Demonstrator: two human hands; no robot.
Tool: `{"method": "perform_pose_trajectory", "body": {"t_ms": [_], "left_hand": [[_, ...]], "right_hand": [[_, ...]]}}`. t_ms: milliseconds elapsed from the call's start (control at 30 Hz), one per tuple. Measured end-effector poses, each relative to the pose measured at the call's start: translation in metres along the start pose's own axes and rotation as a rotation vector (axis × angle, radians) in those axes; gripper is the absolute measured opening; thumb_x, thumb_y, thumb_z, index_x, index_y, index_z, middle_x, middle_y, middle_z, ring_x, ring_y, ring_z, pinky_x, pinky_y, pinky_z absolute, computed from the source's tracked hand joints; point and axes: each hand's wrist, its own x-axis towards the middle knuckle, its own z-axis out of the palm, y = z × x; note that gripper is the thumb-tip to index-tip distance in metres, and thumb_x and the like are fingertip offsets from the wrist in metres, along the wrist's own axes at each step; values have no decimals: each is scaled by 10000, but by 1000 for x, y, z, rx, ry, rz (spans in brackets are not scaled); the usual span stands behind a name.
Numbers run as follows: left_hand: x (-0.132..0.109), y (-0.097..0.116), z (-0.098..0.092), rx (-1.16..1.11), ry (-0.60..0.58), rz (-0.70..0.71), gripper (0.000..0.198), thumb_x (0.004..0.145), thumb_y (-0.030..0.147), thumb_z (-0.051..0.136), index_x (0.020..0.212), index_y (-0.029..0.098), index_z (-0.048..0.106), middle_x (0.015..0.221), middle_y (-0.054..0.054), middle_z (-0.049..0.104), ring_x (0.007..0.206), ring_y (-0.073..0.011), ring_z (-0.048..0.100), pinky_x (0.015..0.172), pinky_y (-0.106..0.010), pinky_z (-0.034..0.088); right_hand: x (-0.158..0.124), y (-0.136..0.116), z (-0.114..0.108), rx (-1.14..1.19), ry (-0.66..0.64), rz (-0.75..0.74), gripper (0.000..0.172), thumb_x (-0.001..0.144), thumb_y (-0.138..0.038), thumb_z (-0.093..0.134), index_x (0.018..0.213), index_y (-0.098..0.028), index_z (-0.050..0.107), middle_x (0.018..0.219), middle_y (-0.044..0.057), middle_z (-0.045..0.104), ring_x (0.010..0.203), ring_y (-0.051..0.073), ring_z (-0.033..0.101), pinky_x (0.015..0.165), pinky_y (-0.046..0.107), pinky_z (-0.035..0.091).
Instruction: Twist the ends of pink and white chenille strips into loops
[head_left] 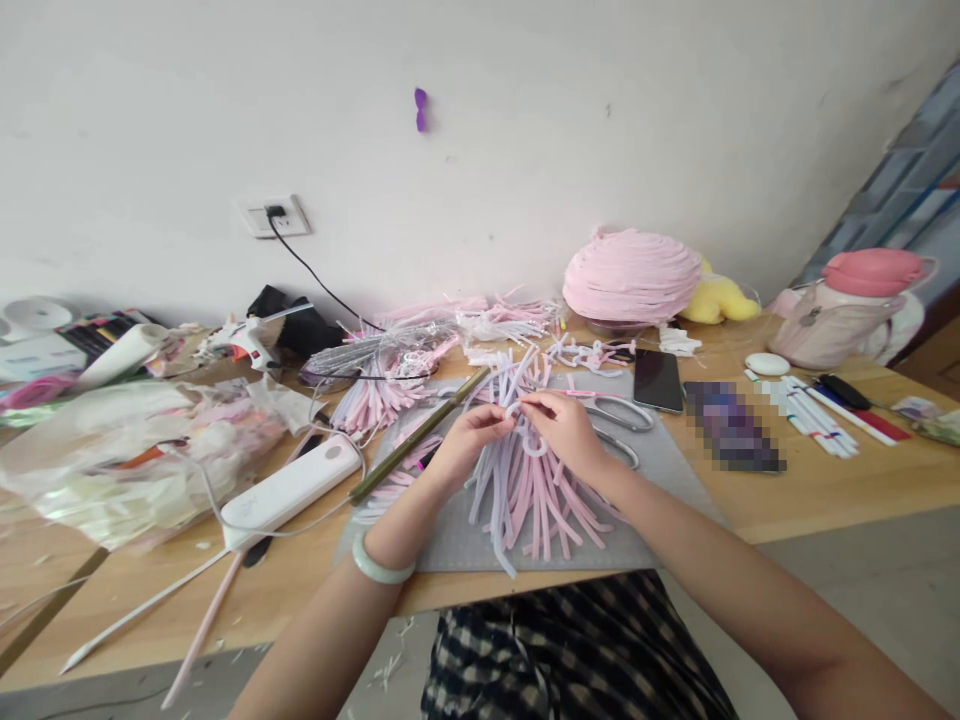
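Note:
Both my hands work over a pile of pink and white fuzzy strips (536, 495) lying on a grey cutting mat (465, 540). My left hand (471, 442) pinches a white strip between thumb and fingers. My right hand (564, 428) pinches the same bent white strip (529, 440) from the other side, its loop curling just below the fingers. A pale green bangle (379, 566) sits on my left wrist. Scissors (622, 415) lie on the mat right behind my right hand.
A green stick (416, 437) crosses the mat's left edge, next to a white power bank (291, 490) with its cable. A phone (658, 380), pens (817, 412), a pink round pile (631, 275), a glue gun (244, 340) and a plastic bag (127, 450) crowd the wooden table (810, 490).

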Motion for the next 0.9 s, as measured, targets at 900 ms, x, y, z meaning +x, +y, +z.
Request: {"method": "perform_pose_trajectory", "body": {"t_ms": [900], "left_hand": [[3,-7,4,-221,94,-90,264,590,354,712,571,140,559,525,45,508,534,-71,477,602,-212,425]], "right_hand": [[-9,-3,0,-118,-135,-454,185,818,-129,463,812,-191,637,843,68,649,818,167,586,758,312,478]]}}
